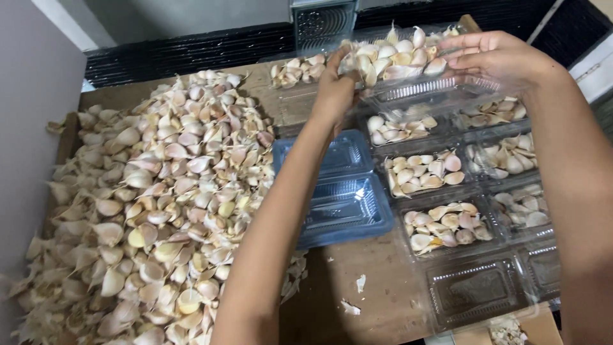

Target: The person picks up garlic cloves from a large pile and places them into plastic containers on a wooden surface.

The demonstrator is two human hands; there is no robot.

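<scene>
Garlic-heaped clear plastic tray [408,86], both hands' grip

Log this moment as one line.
left hand + right hand: holding garlic-filled clear plastic tray | blue plastic tray: empty | loose garlic clove pile: beside

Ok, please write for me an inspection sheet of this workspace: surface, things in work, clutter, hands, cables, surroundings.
Surface: brown wooden table, bare in the near middle.
Job's things: clear plastic tray of garlic cloves, held up over rows of clear trays, most filled, the nearest ones empty.
Clutter: large pile of garlic cloves; blue-tinted stack of trays; loose garlic skins.
Hands: left hand and right hand hold the raised tray at its ends.
Cables: nothing seen.
Surroundings: pale wall at left; black ribbed crates behind.
</scene>
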